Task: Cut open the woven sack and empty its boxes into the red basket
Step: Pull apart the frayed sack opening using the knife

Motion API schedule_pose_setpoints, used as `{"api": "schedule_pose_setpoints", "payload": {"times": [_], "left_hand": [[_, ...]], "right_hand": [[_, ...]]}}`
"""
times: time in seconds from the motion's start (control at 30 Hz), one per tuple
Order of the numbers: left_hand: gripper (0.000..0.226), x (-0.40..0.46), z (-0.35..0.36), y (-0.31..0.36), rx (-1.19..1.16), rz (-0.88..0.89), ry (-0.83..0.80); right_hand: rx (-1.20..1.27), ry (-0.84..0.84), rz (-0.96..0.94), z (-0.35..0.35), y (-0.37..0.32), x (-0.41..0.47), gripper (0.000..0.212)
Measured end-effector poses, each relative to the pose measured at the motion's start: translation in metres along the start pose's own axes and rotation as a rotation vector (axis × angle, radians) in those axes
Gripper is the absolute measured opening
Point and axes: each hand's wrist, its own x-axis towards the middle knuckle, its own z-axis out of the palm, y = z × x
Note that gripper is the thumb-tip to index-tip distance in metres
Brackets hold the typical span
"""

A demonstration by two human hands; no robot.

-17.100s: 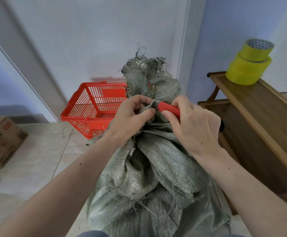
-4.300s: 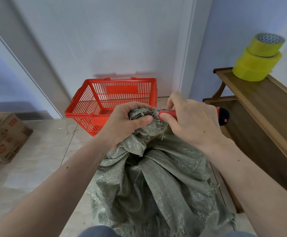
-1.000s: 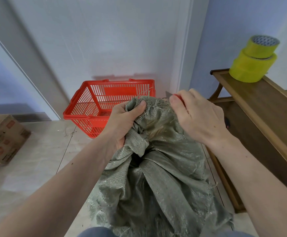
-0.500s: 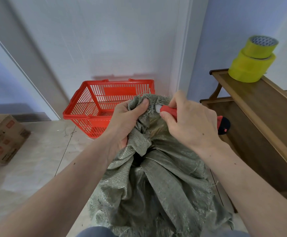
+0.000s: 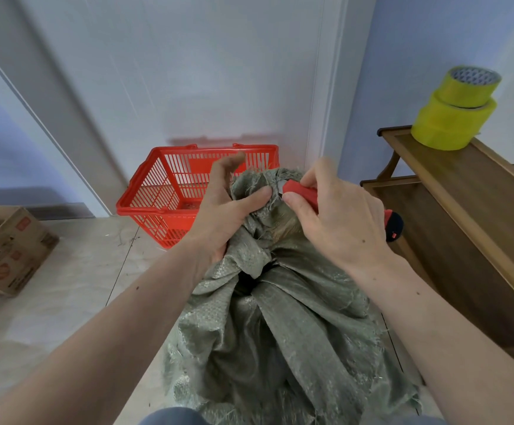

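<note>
Sack [image 5: 295, 332]: grey-green, fine woven weave, frayed threads. Basket [image 5: 157, 191] at 11 o'clock: bright red, slatted grid. Knife [image 5: 301, 191]: red body, black end cap. Tape rolls [image 5: 454, 115] at 2 o'clock: yellow. Cardboard box [image 5: 7, 253]: brown, red print.

The blade of the red utility knife [image 5: 307, 196] was hidden between the right hand [image 5: 338, 222] and the frayed top of the woven sack [image 5: 280, 326]. The sack's contents were concealed by its folds. The cardboard box [image 5: 7, 253] was cut off at the left edge, its print too small to be read.
</note>
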Motion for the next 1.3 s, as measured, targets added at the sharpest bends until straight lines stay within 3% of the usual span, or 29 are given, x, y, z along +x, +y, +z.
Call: {"api": "schedule_pose_setpoints", "payload": {"times": [0.07, 0.17, 0.23, 0.37, 0.7, 0.9, 1.0, 1.07, 1.13, 1.3], "left_hand": [[0.075, 0.002, -0.002, 0.000, -0.017, 0.073, -0.142], [0.056, 0.001, 0.003, 0.007, -0.110, -0.008, -0.213], [0.040, 0.001, 0.008, 0.007, -0.074, -0.002, -0.215], [0.029, -0.001, 0.011, 0.000, -0.011, 0.025, -0.185], [0.016, 0.000, -0.001, -0.007, 0.143, 0.020, -0.134], [0.008, 0.005, -0.015, -0.012, 0.370, -0.163, -0.199], [0.004, -0.007, -0.045, -0.045, 0.776, -0.368, -0.277], [0.005, -0.018, -0.052, -0.056, 0.694, -0.396, -0.156], [0.004, -0.015, -0.043, -0.052, 0.448, -0.288, -0.076], [0.017, -0.002, -0.025, -0.033, 0.162, -0.261, -0.045]], "right_hand": [[0.007, 0.004, -0.010, -0.001, -0.001, 0.001, 0.034], [0.018, 0.017, -0.016, -0.004, -0.001, 0.002, 0.034], [0.024, 0.015, -0.019, -0.005, -0.001, 0.002, 0.034], [0.024, -0.004, -0.008, -0.006, 0.001, 0.001, 0.036], [0.035, -0.036, -0.044, -0.004, 0.013, -0.003, 0.032], [0.025, -0.143, -0.033, 0.014, 0.013, -0.013, 0.029], [0.011, 0.022, 0.244, -0.015, 0.044, 0.013, 0.034], [0.048, 0.020, 0.337, -0.018, 0.050, 0.022, 0.036], [0.069, -0.193, 0.250, 0.007, 0.038, 0.014, 0.032], [0.355, -0.427, 0.245, 0.031, 0.024, 0.008, 0.047]]}}
